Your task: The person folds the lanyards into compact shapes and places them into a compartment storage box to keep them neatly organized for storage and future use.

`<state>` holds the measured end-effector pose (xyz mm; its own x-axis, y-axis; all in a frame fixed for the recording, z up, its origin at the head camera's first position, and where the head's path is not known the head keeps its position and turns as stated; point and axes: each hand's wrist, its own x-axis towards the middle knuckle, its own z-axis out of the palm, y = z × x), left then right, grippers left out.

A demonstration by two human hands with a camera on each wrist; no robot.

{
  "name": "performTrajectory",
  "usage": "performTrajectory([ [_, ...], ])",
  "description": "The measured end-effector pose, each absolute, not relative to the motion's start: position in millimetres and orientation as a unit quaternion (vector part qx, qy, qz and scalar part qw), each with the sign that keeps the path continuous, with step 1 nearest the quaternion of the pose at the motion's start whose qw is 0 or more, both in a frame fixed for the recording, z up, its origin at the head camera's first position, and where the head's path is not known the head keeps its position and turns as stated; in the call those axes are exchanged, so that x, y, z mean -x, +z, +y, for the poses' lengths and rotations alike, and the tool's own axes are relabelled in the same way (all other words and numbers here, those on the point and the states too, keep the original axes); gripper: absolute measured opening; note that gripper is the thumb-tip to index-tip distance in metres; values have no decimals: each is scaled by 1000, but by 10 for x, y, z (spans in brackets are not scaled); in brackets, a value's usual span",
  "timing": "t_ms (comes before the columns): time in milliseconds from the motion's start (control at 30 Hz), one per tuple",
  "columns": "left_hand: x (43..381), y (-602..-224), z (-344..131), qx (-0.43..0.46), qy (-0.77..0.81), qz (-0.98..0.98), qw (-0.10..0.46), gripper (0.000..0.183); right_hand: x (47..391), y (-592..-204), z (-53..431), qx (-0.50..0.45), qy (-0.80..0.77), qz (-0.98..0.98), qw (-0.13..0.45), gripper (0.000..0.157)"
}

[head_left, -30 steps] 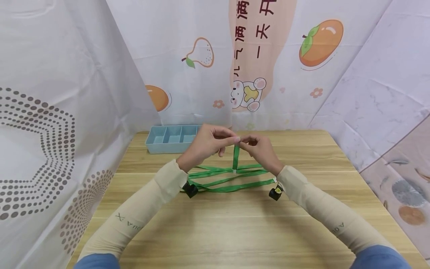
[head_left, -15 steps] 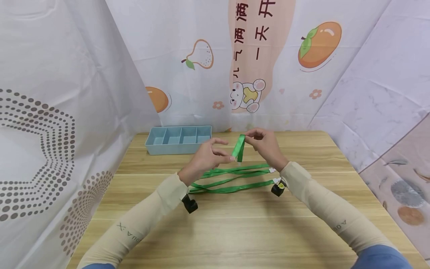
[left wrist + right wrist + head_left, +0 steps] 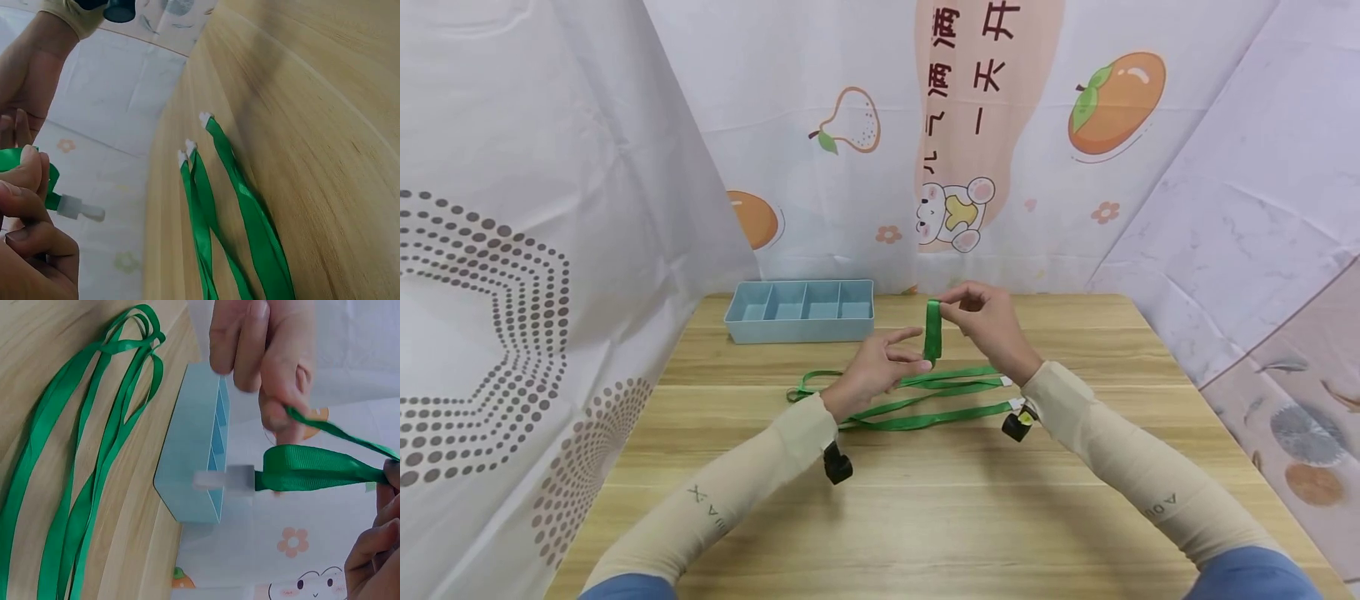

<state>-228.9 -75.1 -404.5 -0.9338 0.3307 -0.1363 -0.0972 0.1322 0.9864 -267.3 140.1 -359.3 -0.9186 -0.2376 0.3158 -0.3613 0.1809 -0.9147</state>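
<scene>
A green lanyard [image 3: 933, 329] hangs folded in the air above the table. At its top my right hand [image 3: 988, 321] pinches the fold between thumb and fingers. My left hand [image 3: 880, 367] is lower and to the left, pinching a strand of the same ribbon between thumb and finger, as the right wrist view shows. A white plastic clip [image 3: 240, 478] dangles at its lower end. Under the hands, more green lanyards [image 3: 910, 423] lie stretched across the table, looped at the left. Their white clips [image 3: 206, 119] point right; my left forearm covers part of the loops in the head view.
A light blue tray [image 3: 782, 332] with several compartments stands at the back left of the wooden table [image 3: 895, 517]. Printed cloth [image 3: 850, 200] hangs behind the table and along both sides. Black cameras [image 3: 837, 463] are strapped to the wrists.
My hands were together at the lanyard's top; the left has since moved down and now pinches it lower. The lanyard has gone from a single hanging strip to a short fold.
</scene>
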Motion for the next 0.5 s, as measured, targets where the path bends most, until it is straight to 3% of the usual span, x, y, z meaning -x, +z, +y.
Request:
performTrajectory([
  [267,2303,-4077,-692,-73,670,722,157,58,2623,-3560,1335,-197,627,-752,52,21],
  [500,2312,-4096,-663,-74,665,728,151,32,2600,-3566,1303,-212,623,-750,63,14],
])
